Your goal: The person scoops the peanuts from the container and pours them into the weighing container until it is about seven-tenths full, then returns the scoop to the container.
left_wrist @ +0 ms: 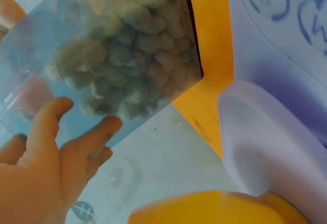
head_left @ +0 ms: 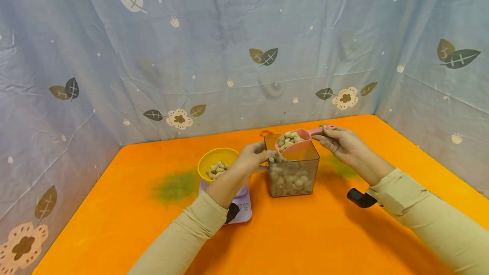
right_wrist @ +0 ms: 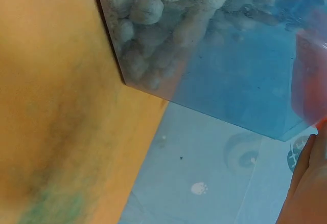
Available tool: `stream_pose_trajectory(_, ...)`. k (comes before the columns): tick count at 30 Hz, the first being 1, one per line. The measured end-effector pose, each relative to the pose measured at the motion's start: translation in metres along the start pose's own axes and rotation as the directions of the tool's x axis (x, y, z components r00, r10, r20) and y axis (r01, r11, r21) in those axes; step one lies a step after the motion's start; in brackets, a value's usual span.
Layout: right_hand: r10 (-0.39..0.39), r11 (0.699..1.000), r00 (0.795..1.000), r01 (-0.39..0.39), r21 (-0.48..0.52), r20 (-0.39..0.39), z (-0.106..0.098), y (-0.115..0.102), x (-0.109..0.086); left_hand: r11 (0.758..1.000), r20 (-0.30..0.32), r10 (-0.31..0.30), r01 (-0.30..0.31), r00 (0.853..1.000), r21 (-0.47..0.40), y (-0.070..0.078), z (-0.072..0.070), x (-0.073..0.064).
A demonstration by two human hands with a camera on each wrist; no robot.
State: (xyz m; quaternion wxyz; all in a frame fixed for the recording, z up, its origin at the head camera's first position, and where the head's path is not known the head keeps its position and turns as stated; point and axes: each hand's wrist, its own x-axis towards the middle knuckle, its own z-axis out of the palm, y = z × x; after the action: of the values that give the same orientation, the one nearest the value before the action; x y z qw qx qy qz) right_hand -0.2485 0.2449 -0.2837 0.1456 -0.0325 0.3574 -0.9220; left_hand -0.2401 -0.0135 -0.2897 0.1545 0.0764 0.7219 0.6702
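Held by its handle in my right hand (head_left: pixel 349 150), a pink scoop (head_left: pixel 298 147) carries several peanuts (head_left: pixel 288 139). It is tilted over the mouth of a clear, smoky square container (head_left: pixel 314 164), which has more peanuts behind its walls. My left hand (head_left: pixel 250 158) is at the container's left rim. In the left wrist view its fingers (left_wrist: pixel 94 134) are spread and fairly straight against the clear wall. To the left, a yellow bowl (head_left: pixel 206 161) with peanuts sits on a lilac kitchen scale (head_left: pixel 243 209), partly hidden by my left forearm.
An orange cloth (head_left: pixel 290 237) with greenish patches covers the table. Pale blue curtains (head_left: pixel 229 24) with leaf and flower prints close off the back and both sides. Dark wrist-camera mounts (head_left: pixel 361 198) hang below the sleeves.
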Motion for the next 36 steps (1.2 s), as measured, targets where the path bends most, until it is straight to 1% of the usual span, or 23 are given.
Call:
stream_pose_trajectory(3,-0.008,0.999,1.000,0.008,0.039,0.001,-0.001,-0.001,-0.001,1.000,-0.037,0.009,-0.010,0.999,-0.018,0.001,0.002,-0.001)
stream_pose_trajectory(5,-0.007,0.999,1.000,0.007,0.046,0.002,-0.001,-0.002,-0.001,1.000,-0.051,0.009,-0.010,0.999,-0.019,0.001,0.002,-0.001)
stream_pose_trajectory(8,-0.007,0.998,1.000,0.007,0.066,0.003,0.000,-0.004,-0.002,1.000,-0.051,0.005,-0.006,0.999,-0.022,0.002,0.000,-0.002)
stream_pose_trajectory(12,-0.007,0.997,1.000,0.005,0.078,0.023,0.003,-0.005,-0.003,0.999,-0.034,0.006,-0.008,0.999,-0.038,0.002,-0.008,-0.005)
stream_pose_trajectory(16,-0.006,0.996,0.998,0.001,0.087,0.055,0.008,-0.006,-0.004,0.998,-0.036,0.029,-0.031,0.999,-0.056,0.005,-0.020,-0.014)
stream_pose_trajectory(20,0.001,0.997,0.999,-0.004,0.074,0.044,0.018,-0.005,-0.003,0.995,-0.054,0.064,-0.068,0.996,-0.068,0.010,-0.034,-0.026)
stream_pose_trajectory(25,0.006,0.996,1.000,-0.008,0.087,0.018,0.033,-0.001,0.002,0.996,-0.097,0.084,-0.085,0.992,-0.001,0.013,-0.060,-0.040)
stream_pose_trajectory(28,0.008,0.997,1.000,-0.010,0.083,0.029,0.040,0.003,0.006,0.996,-0.115,0.085,-0.083,0.990,0.021,0.013,-0.074,-0.045)
stream_pose_trajectory(32,0.001,0.998,0.999,-0.003,0.057,0.032,0.049,0.011,0.012,0.997,-0.157,0.075,-0.070,0.985,0.034,0.012,-0.087,-0.051)
stream_pose_trajectory(36,-0.007,1.000,1.000,0.006,0.022,0.030,0.059,0.019,0.017,0.994,-0.219,0.088,-0.072,0.972,0.080,0.012,-0.099,-0.059)
